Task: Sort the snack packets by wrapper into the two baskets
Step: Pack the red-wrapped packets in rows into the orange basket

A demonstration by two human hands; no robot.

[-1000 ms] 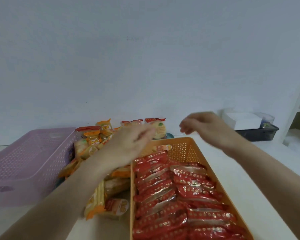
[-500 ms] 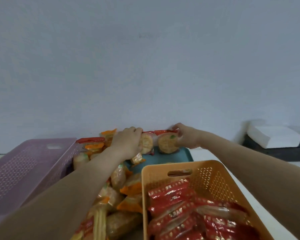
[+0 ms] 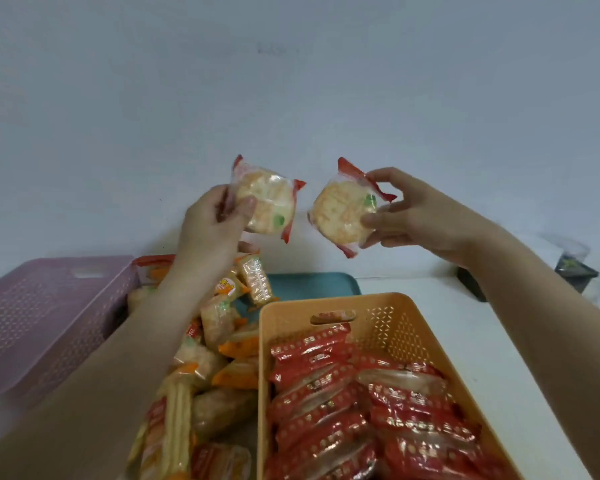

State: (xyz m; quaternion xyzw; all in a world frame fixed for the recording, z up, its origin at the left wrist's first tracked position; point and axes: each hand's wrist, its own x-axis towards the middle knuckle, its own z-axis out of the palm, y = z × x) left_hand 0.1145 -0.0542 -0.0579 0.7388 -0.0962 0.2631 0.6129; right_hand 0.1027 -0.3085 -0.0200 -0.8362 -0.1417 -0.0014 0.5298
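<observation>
At the bottom right of the frame an orange basket [image 3: 388,306] sits on the white table [image 3: 499,341], filled with rows of red-wrapped packets [image 3: 343,393]. Just left of it, at the bottom centre, lies a loose pile of orange-edged packets [image 3: 222,341], partly crossed by the left forearm. At the left edge stands a purple basket [image 3: 32,306]; what is inside it cannot be made out. Behind the pile and the orange basket shows a bare part of a teal tray [image 3: 312,285].

Mid-frame, both hands are raised above the table against the pale wall [image 3: 291,81]. The left hand [image 3: 208,226] pinches a round cracker packet [image 3: 267,199] with red ends between thumb and curled fingers. The right hand [image 3: 416,213] grips a second round cracker packet [image 3: 343,213] by its right edge, thumb below and fingers above. The two packets are just beside each other and apart. At the far right a dark box [image 3: 471,285] sits blurred.
</observation>
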